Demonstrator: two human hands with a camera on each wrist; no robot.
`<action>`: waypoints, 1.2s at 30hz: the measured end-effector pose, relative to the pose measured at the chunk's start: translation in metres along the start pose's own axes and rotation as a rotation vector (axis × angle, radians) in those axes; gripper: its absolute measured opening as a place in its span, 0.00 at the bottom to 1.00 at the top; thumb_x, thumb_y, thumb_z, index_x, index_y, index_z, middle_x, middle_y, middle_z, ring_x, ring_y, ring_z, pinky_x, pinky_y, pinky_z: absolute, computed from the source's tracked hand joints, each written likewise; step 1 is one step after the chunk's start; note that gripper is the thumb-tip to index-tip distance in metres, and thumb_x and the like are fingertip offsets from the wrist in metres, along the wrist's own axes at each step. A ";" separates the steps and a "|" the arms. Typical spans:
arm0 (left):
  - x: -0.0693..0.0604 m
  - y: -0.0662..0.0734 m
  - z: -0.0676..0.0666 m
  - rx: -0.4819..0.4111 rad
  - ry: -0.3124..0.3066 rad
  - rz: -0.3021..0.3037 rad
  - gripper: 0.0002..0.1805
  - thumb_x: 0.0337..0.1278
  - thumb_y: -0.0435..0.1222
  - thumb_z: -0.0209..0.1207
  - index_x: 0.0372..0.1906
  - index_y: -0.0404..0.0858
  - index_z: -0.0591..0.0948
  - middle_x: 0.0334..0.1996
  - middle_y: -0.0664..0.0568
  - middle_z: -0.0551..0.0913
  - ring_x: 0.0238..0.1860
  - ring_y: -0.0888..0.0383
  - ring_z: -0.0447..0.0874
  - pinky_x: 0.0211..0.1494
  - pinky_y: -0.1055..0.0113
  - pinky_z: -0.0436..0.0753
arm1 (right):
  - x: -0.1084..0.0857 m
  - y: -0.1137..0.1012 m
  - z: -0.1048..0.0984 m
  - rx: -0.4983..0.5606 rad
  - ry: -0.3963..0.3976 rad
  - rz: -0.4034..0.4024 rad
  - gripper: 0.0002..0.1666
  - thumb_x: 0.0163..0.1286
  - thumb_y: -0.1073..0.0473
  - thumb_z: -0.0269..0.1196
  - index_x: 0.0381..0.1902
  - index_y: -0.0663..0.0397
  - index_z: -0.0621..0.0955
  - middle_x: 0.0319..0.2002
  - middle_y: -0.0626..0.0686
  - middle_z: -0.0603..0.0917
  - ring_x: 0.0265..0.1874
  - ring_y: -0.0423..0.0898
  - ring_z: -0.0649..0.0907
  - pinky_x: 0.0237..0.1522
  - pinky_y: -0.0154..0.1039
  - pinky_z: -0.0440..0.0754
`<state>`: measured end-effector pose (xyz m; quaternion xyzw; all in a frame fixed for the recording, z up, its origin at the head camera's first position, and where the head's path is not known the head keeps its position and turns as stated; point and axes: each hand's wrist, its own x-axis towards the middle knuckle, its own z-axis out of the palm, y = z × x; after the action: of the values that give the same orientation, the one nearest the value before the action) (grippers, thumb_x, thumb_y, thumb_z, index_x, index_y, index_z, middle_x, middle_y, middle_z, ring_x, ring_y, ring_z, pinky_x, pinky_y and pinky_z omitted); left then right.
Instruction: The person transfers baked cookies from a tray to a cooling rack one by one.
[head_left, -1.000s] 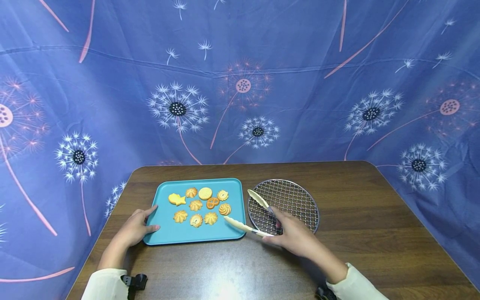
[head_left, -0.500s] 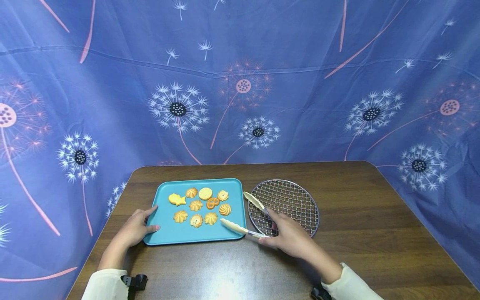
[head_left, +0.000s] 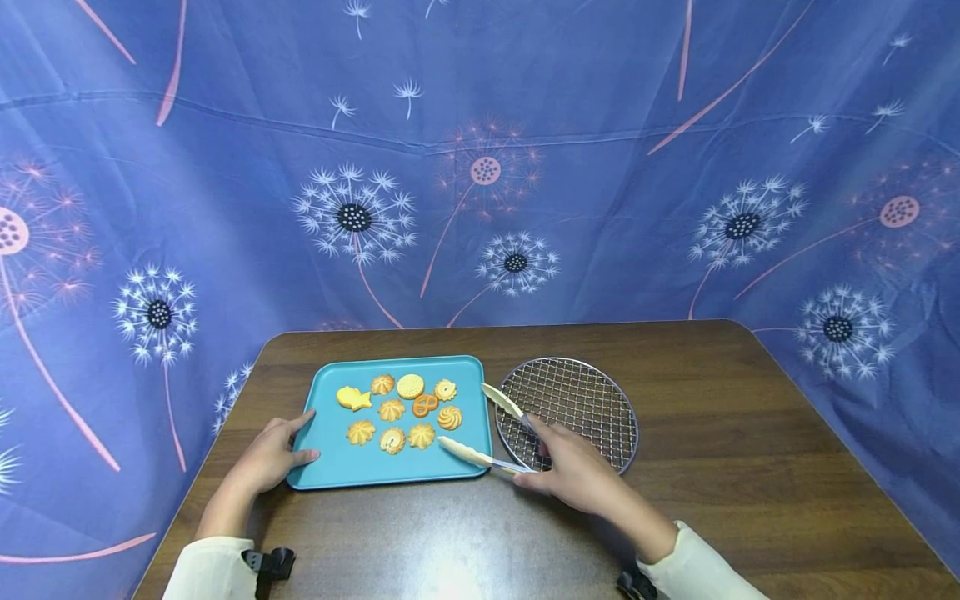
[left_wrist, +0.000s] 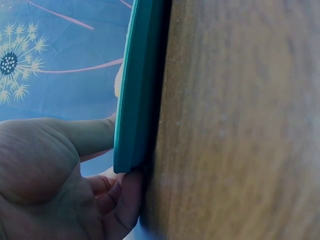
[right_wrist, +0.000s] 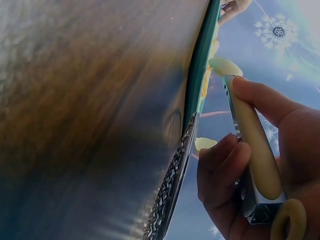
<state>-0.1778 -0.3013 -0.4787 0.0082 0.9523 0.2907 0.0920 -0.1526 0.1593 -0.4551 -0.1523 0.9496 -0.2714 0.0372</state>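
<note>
My left hand [head_left: 268,456] grips the left edge of a turquoise tray [head_left: 330,467]. In the left wrist view its thumb lies over the tray's rim [left_wrist: 131,115] and its fingers curl at the underside. Several cookies sit on the tray, among them a fish-shaped one [head_left: 354,398], a pretzel [head_left: 425,406] and a swirl cookie [head_left: 450,417]. My right hand [head_left: 581,473] holds cream-tipped tongs [right_wrist: 257,150] with their arms spread apart. One tip hangs over the tray just below the swirl cookie; the other is near the tray's right edge. Neither has a cookie between them.
A round wire rack [head_left: 577,396] lies right of the tray, partly hidden by my right hand and the tongs. Both rest on a brown wooden table [head_left: 750,467]. Behind it hangs a blue cloth [head_left: 600,167] with a dandelion print.
My right hand and the tongs have shifted slightly left, bringing the tips further toward the tray. The left hand, tray and cookies stay where they were.
</note>
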 end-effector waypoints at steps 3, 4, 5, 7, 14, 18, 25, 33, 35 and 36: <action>0.001 0.000 0.000 0.004 0.000 -0.002 0.42 0.61 0.35 0.70 0.75 0.26 0.64 0.44 0.36 0.74 0.43 0.47 0.71 0.48 0.51 0.73 | 0.001 -0.001 0.001 -0.003 -0.010 0.006 0.58 0.51 0.42 0.81 0.76 0.56 0.71 0.35 0.48 0.79 0.29 0.41 0.74 0.33 0.43 0.75; 0.001 0.000 0.000 0.004 -0.002 -0.003 0.42 0.62 0.36 0.70 0.75 0.26 0.64 0.44 0.36 0.74 0.43 0.47 0.71 0.48 0.51 0.73 | 0.002 -0.002 0.001 -0.006 -0.013 0.009 0.57 0.52 0.42 0.80 0.76 0.56 0.71 0.35 0.48 0.79 0.29 0.41 0.74 0.33 0.43 0.75; 0.001 0.000 0.000 0.003 -0.002 -0.003 0.42 0.62 0.36 0.70 0.76 0.26 0.64 0.44 0.36 0.74 0.43 0.47 0.71 0.48 0.51 0.73 | 0.002 -0.002 0.001 -0.009 -0.016 0.013 0.57 0.52 0.42 0.80 0.76 0.55 0.70 0.35 0.48 0.79 0.29 0.41 0.74 0.33 0.43 0.75; 0.001 0.000 0.000 -0.002 -0.004 -0.005 0.42 0.62 0.36 0.70 0.76 0.26 0.64 0.44 0.36 0.74 0.43 0.47 0.71 0.48 0.51 0.73 | 0.003 -0.004 0.000 -0.016 -0.021 0.013 0.57 0.52 0.43 0.80 0.76 0.55 0.70 0.35 0.48 0.80 0.29 0.41 0.74 0.32 0.43 0.75; 0.002 0.001 0.000 -0.001 -0.005 -0.017 0.42 0.62 0.36 0.70 0.76 0.26 0.63 0.45 0.35 0.73 0.44 0.46 0.71 0.50 0.48 0.74 | 0.004 -0.012 -0.002 -0.075 -0.053 0.012 0.55 0.56 0.42 0.78 0.77 0.54 0.69 0.37 0.49 0.80 0.32 0.43 0.78 0.36 0.47 0.79; 0.003 0.001 0.000 -0.004 -0.005 -0.021 0.42 0.62 0.35 0.70 0.76 0.26 0.63 0.45 0.35 0.73 0.44 0.46 0.71 0.50 0.48 0.74 | 0.005 -0.014 -0.003 -0.101 -0.061 0.008 0.53 0.59 0.41 0.76 0.77 0.54 0.69 0.47 0.57 0.83 0.41 0.52 0.83 0.44 0.55 0.82; 0.003 0.001 0.000 0.004 -0.002 -0.014 0.42 0.62 0.35 0.70 0.76 0.27 0.64 0.43 0.37 0.72 0.42 0.47 0.70 0.47 0.52 0.73 | 0.008 -0.015 -0.002 -0.139 -0.071 -0.012 0.50 0.65 0.41 0.72 0.78 0.54 0.67 0.66 0.71 0.75 0.61 0.68 0.79 0.59 0.66 0.76; 0.002 0.001 0.000 0.002 -0.001 -0.013 0.42 0.62 0.36 0.70 0.76 0.27 0.64 0.42 0.37 0.72 0.42 0.48 0.70 0.46 0.53 0.72 | 0.012 -0.022 -0.003 -0.178 -0.105 -0.044 0.47 0.69 0.41 0.69 0.78 0.55 0.67 0.66 0.71 0.75 0.61 0.68 0.79 0.60 0.66 0.76; 0.001 0.001 0.000 0.003 0.000 -0.011 0.42 0.62 0.36 0.70 0.76 0.27 0.64 0.42 0.37 0.72 0.42 0.48 0.70 0.46 0.53 0.72 | 0.013 -0.023 -0.003 -0.180 -0.108 -0.056 0.45 0.70 0.42 0.68 0.77 0.56 0.68 0.66 0.70 0.76 0.60 0.68 0.80 0.60 0.65 0.75; 0.001 0.001 0.000 0.003 0.000 -0.010 0.42 0.62 0.36 0.70 0.76 0.27 0.64 0.43 0.37 0.72 0.42 0.48 0.70 0.46 0.53 0.72 | 0.013 -0.023 -0.002 -0.182 -0.108 -0.063 0.45 0.70 0.42 0.68 0.77 0.57 0.68 0.65 0.70 0.77 0.60 0.67 0.80 0.60 0.65 0.76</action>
<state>-0.1792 -0.3009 -0.4784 0.0036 0.9529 0.2887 0.0933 -0.1592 0.1379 -0.4409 -0.1991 0.9617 -0.1763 0.0659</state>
